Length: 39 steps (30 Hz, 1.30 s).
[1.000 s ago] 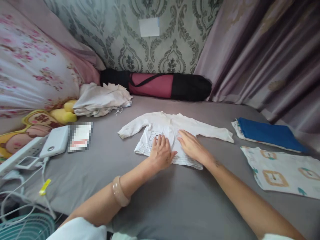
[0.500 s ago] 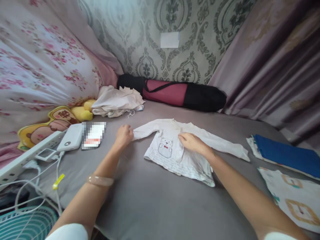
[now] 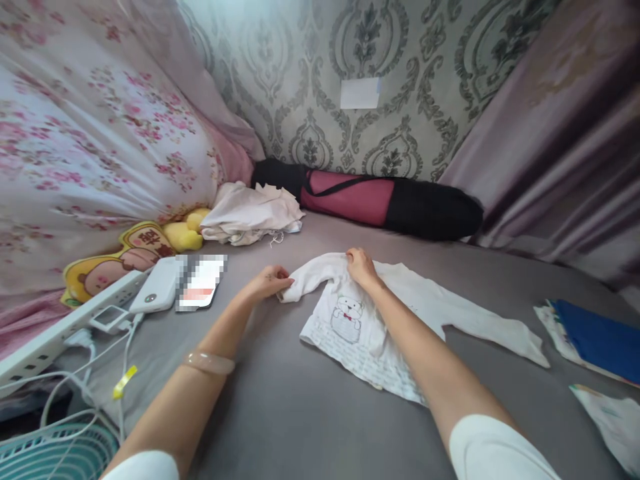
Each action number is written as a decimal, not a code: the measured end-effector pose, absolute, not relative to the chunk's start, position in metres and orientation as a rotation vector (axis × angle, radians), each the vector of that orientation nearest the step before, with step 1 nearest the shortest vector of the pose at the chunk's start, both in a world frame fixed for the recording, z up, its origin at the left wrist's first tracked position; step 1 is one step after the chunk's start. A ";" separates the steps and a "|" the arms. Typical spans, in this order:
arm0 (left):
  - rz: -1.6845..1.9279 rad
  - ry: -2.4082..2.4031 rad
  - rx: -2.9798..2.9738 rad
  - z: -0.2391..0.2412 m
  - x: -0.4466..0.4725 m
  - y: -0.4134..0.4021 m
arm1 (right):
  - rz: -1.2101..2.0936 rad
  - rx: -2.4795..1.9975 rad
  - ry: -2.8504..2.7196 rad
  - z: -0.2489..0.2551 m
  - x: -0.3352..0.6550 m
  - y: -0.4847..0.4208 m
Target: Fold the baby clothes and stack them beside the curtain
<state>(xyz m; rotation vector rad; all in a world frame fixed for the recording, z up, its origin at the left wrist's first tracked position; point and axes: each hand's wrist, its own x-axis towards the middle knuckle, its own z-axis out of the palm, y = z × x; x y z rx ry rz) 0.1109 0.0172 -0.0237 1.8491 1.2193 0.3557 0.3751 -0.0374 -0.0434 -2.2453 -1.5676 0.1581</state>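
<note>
A small white long-sleeved shirt (image 3: pixel 365 320) with a bear print lies flat on the grey bed sheet (image 3: pixel 300 413). My left hand (image 3: pixel 267 283) pinches the cuff of the shirt's left sleeve, with a pale bangle on that wrist. My right hand (image 3: pixel 359 265) presses on the shirt's shoulder near the collar, fingers curled on the cloth. The other sleeve stretches out to the right, untouched.
A crumpled white cloth (image 3: pixel 253 213) and a red-black roll bag (image 3: pixel 390 203) lie by the wall. A power bank (image 3: pixel 157 293), power strip (image 3: pixel 65 327) and cables sit at left, a fan (image 3: pixel 45 453) below. Folded blue cloth (image 3: pixel 597 340) lies at right.
Both hands left the shirt's chest. My left hand went to the left sleeve's cuff and took hold of it; my right hand slid up to the shoulder. The camera turned left.
</note>
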 end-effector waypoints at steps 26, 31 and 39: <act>0.532 1.654 2.427 -0.020 0.129 0.060 | -0.053 -2.332 -1.717 -0.062 0.347 -0.056; 0.238 1.674 2.683 -0.018 0.126 0.066 | 0.004 -2.352 -1.715 -0.064 0.350 -0.054; 0.301 1.719 2.686 -0.036 0.136 0.096 | 0.039 -2.343 -1.686 -0.063 0.349 -0.054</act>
